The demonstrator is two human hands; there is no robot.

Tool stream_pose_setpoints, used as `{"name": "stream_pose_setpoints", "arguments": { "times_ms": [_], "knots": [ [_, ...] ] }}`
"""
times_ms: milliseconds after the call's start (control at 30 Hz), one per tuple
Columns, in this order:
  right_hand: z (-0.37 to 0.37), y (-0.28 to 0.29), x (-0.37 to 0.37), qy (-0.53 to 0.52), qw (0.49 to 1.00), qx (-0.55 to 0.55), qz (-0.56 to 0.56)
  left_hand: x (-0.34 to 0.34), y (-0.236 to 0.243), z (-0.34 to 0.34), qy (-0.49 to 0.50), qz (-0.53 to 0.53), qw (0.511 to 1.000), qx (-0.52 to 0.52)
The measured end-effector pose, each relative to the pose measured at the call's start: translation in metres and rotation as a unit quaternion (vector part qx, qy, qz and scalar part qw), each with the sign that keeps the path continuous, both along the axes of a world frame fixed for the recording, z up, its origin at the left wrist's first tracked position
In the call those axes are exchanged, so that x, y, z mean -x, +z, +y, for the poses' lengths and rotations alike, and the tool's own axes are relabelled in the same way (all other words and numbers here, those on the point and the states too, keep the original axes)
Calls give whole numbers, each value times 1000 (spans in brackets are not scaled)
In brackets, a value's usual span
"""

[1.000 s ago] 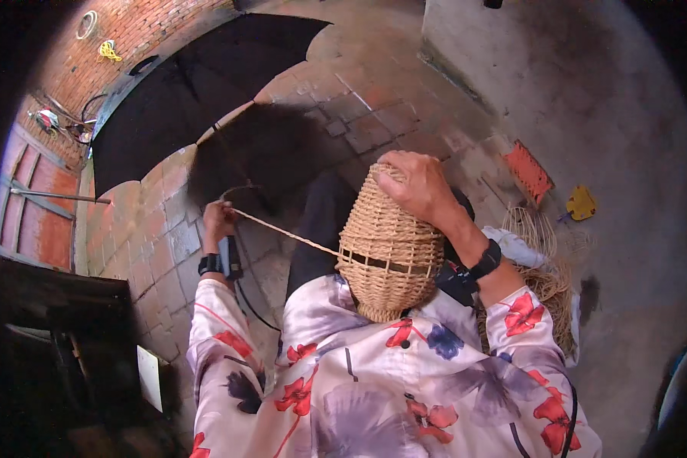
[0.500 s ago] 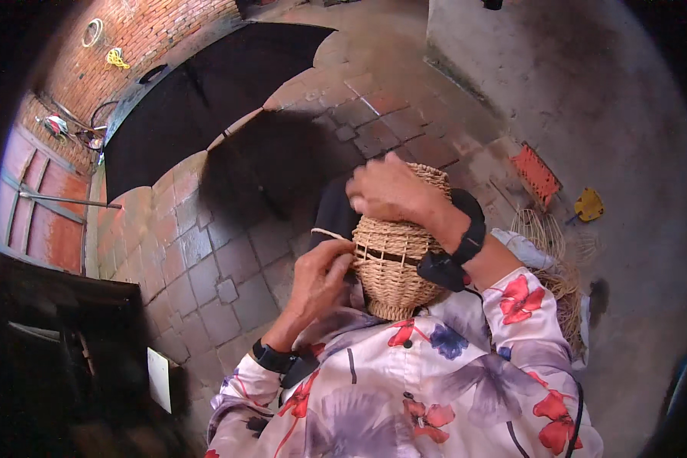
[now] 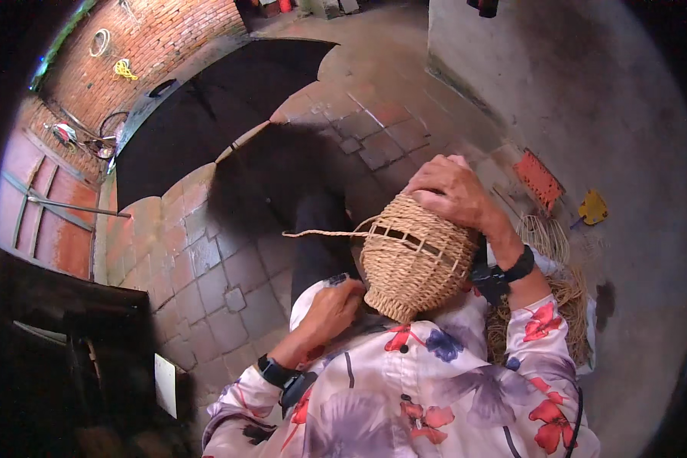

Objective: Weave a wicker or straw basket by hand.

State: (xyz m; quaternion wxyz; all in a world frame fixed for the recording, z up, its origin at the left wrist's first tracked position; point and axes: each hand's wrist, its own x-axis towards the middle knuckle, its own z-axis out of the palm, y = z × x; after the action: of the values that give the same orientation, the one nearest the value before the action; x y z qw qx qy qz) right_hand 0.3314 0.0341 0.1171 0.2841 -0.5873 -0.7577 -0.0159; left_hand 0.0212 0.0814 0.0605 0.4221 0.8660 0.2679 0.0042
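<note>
A woven basket (image 3: 408,271) of tan twisted cord rests in my lap, tilted with its narrow, braided end toward me. A band of open gaps with bare upright strands crosses its side. From the left end of this band a loose cord end (image 3: 324,233) sticks out to the left. My right hand (image 3: 454,191) is closed over the far end of the basket, thumb bent against the weave. Beside the near left side of the basket is my left hand (image 3: 334,309), its fingers curled; what they hold, if anything, is hidden.
To the right, bundles of loose cord (image 3: 546,301) lie by a red perforated crate (image 3: 538,179) and a yellow object (image 3: 591,208). An open black umbrella (image 3: 221,107) stands on the paved floor at the far left. A grey wall (image 3: 572,91) rises at right.
My left hand has let go of the cord and drawn back toward me. My right hand has shifted right, onto the basket's far end. The basket has turned slightly, and the cord end shows longer.
</note>
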Motion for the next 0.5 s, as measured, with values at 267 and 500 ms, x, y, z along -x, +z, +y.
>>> {"name": "stream_pose_setpoints", "arguments": {
  "times_ms": [267, 500],
  "knots": [
    [-1, 2, 5, 5, 1000, -2, -29, -37, -14, 31, 127, -118, 983, 57],
    [9, -4, 12, -23, 996, 32, -77, 21, 81, 142, 165, -227, 922, -269]
  ]
}}
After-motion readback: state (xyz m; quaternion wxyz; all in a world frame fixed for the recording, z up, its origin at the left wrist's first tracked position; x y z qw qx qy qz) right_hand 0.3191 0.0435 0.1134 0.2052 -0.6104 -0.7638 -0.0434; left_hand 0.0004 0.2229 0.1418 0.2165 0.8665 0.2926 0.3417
